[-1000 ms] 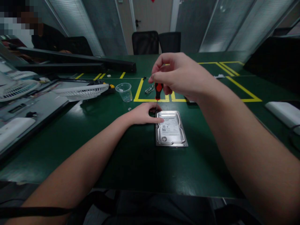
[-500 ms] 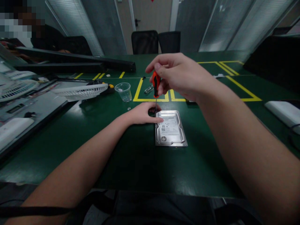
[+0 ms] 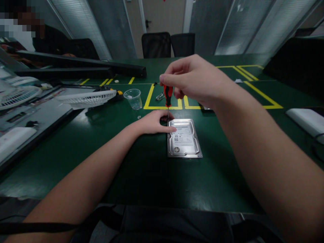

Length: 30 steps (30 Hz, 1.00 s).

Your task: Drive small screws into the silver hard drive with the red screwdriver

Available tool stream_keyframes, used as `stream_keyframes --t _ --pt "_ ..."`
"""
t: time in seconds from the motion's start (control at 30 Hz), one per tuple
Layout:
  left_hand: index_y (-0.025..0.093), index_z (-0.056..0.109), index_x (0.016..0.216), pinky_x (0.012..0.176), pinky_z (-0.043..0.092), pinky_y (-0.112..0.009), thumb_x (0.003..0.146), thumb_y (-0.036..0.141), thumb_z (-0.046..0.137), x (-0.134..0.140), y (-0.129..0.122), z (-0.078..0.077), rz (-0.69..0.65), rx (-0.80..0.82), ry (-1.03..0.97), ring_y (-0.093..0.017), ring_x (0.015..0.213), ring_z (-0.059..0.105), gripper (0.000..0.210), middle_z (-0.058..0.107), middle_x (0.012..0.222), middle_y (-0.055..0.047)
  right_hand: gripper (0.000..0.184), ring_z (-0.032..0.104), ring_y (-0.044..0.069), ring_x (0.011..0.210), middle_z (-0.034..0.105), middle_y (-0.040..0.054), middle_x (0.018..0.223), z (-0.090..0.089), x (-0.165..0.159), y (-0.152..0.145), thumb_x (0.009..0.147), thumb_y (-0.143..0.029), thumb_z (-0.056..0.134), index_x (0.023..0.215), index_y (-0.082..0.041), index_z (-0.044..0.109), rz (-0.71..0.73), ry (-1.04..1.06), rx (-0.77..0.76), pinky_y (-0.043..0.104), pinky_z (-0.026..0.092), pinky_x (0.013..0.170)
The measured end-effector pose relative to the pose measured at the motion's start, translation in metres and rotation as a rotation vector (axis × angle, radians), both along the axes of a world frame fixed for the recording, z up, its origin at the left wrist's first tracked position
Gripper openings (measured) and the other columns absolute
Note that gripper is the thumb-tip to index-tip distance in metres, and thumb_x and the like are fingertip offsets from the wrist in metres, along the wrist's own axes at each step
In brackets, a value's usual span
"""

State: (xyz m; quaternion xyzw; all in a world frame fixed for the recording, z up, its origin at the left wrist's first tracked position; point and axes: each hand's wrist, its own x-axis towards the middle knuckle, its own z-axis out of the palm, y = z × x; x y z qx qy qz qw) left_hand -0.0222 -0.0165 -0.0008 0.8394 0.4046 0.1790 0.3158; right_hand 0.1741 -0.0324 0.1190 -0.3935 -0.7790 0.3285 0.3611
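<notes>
A silver hard drive (image 3: 186, 140) with a white label lies flat on the green table. My left hand (image 3: 154, 122) grips its far left corner, thumb on the top face and fingers curled round the far side, partly hidden. Above that corner stands a red-and-black screwdriver (image 3: 168, 96), nearly upright, its shaft running down to the drive's edge. The tip's exact seat is too small to make out. My right hand (image 3: 186, 76) pinches the top of the screwdriver handle between thumb and fingers.
Left of the drive are a clear plastic cup (image 3: 133, 100) and several tiny screws (image 3: 139, 117). Further left lie a white fan guard (image 3: 88, 98) and a large panel. Long black bars (image 3: 83, 67) cross the back left, near a seated person. A white device (image 3: 306, 121) sits at right.
My right thumb and fingers have shifted their grip on the top of the screwdriver handle. The left hand and the hard drive stay in place.
</notes>
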Motion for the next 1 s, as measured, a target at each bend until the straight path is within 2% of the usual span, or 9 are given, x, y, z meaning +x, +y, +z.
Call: stream_keyframes --t 0.17,0.3,0.43,0.57,0.63,0.77,1.0 --pt "0.018 0.072 0.124 0.1 0.056 -0.044 0.08 0.062 0.084 0.001 -0.0012 0.0027 0.002 -0.008 0.008 -0.03 0.112 0.071 0.063 0.075 0.127 -0.013 0.033 0.059 0.017 0.062 0.068 0.0041 0.073 -0.0008 0.0008 0.001 0.099 -0.029 0.076 0.069 -0.025 0.062 0.018 0.008 -0.013 0.027 0.041 0.05" --pt "0.017 0.072 0.124 0.1 0.055 -0.043 0.08 0.063 0.083 0.0023 -0.002 0.0038 0.01 -0.01 0.013 -0.03 0.112 0.071 0.064 0.075 0.126 -0.012 0.029 0.061 0.018 0.061 0.072 0.0056 0.074 -0.0027 0.0 0.0023 0.097 -0.028 0.077 0.074 -0.024 0.06 -0.001 -0.014 -0.025 0.026 0.041 0.047" --pt "0.017 0.072 0.122 0.097 0.055 -0.042 0.08 0.062 0.083 0.0034 -0.0032 0.005 0.014 -0.011 0.019 -0.029 0.109 0.071 0.062 0.075 0.124 -0.012 0.022 0.059 0.015 0.054 0.072 0.0019 0.074 -0.0018 -0.0015 -0.0007 0.093 -0.02 0.077 0.081 -0.025 0.06 0.017 0.023 -0.051 0.026 0.038 0.043" --pt "0.017 0.072 0.121 0.098 0.055 -0.042 0.08 0.06 0.083 0.0036 -0.0035 0.0053 0.007 -0.012 -0.004 -0.029 0.109 0.071 0.06 0.075 0.124 -0.012 0.014 0.055 0.012 0.053 0.08 0.0021 0.088 0.0002 -0.0003 -0.0016 0.1 -0.019 0.072 0.09 -0.024 0.065 0.094 0.012 -0.048 0.025 0.04 0.045" --pt "0.017 0.072 0.122 0.098 0.055 -0.043 0.08 0.061 0.083 0.0035 -0.0033 0.0054 0.008 -0.014 -0.002 -0.029 0.109 0.071 0.061 0.075 0.124 -0.012 0.022 0.056 0.012 0.055 0.079 0.0033 0.088 0.0002 0.0005 -0.0002 0.106 -0.023 0.067 0.084 -0.023 0.067 0.14 -0.005 -0.02 0.024 0.041 0.047" --pt "0.017 0.072 0.123 0.098 0.056 -0.043 0.08 0.061 0.083 0.0036 -0.0036 0.0062 0.014 -0.016 0.013 -0.029 0.108 0.071 0.063 0.075 0.124 -0.012 0.039 0.06 0.014 0.058 0.068 0.0039 0.074 -0.0005 -0.0002 0.001 0.112 -0.033 0.058 0.076 -0.021 0.068 0.168 -0.038 0.011 0.024 0.042 0.049" --pt "0.015 0.072 0.125 0.099 0.056 -0.043 0.079 0.06 0.084 0.0035 -0.0043 0.0063 0.025 -0.031 0.012 -0.029 0.11 0.071 0.065 0.075 0.125 -0.013 0.037 0.062 0.016 0.059 0.069 0.0046 0.077 -0.0031 -0.0029 0.0011 0.112 -0.03 0.055 0.079 -0.022 0.07 0.169 0.066 -0.128 0.026 0.046 0.052"
